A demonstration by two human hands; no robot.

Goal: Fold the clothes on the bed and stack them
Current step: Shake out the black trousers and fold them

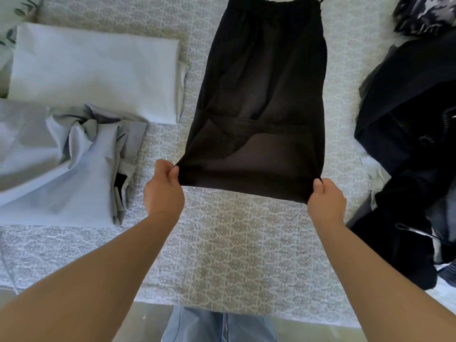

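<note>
A thin black garment [261, 95] with a gathered far end is stretched lengthwise over the middle of the patterned bed cover [237, 255]. Its near edge is lifted off the bed. My left hand [164, 188] pinches the near left corner and my right hand [325, 201] pinches the near right corner, pulling the edge taut between them. The far end reaches the top of the view. A folded white cloth [93, 70] lies flat at the far left.
A crumpled pale blue-grey garment [61, 164] lies at the left, in front of the white cloth. A heap of dark clothes [409, 149] fills the right side, with a dark patterned piece [424, 13] at the far right corner. The bed's near edge runs above my jeans [217, 327].
</note>
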